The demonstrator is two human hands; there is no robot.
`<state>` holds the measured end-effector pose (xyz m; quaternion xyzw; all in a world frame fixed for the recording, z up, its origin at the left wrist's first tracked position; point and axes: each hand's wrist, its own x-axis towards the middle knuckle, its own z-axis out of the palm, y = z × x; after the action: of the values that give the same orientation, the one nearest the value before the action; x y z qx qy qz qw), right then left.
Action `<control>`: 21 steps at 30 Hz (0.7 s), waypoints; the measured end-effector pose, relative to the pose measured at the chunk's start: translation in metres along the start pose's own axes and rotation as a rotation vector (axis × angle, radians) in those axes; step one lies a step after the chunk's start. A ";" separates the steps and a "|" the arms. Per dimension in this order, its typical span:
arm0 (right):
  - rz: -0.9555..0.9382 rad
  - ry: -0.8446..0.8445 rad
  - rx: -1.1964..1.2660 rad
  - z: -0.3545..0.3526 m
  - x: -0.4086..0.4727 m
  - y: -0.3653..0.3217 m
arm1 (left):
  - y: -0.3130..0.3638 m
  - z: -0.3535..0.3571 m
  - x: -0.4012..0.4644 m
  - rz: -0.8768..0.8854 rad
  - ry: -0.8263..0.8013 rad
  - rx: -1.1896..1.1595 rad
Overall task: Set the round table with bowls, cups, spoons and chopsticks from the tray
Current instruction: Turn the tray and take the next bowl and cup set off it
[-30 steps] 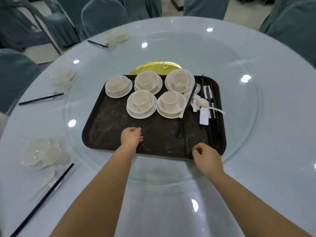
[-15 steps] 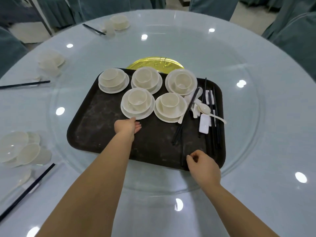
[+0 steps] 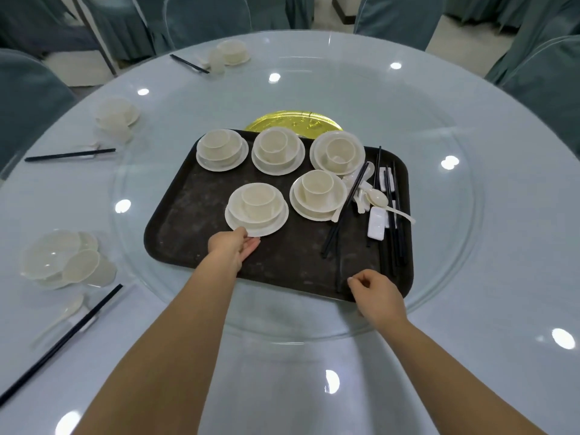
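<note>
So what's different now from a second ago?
The left hand reached forward across the tray and now touches the rim of the nearest saucer with its bowl and cup. The right hand stayed at the tray's near edge, fingers curled. The other four stacks and the chopsticks kept their places.

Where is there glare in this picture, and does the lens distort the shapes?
Head view: round lamp reflections dot the glass table and blur it slightly; the wide lens bends the table edge and stretches both forearms; the tray and stacked bowls stay sharp.
</note>
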<state>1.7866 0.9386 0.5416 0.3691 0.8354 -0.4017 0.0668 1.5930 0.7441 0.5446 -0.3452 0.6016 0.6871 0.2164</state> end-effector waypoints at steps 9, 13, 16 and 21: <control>-0.070 -0.103 0.225 0.017 -0.044 -0.020 | -0.031 -0.086 -0.063 0.169 -0.016 0.134; -0.054 -0.199 0.367 0.033 -0.071 -0.035 | -0.050 -0.130 -0.099 0.198 0.016 0.198; 0.010 -0.346 0.436 0.049 -0.094 -0.045 | -0.066 -0.161 -0.121 0.196 -0.002 0.238; 0.038 -0.511 0.386 0.077 -0.134 -0.045 | -0.103 -0.210 -0.142 0.152 0.003 0.307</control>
<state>1.8383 0.7894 0.5731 0.2778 0.6928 -0.6313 0.2107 1.8066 0.5752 0.5715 -0.2628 0.7243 0.6007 0.2133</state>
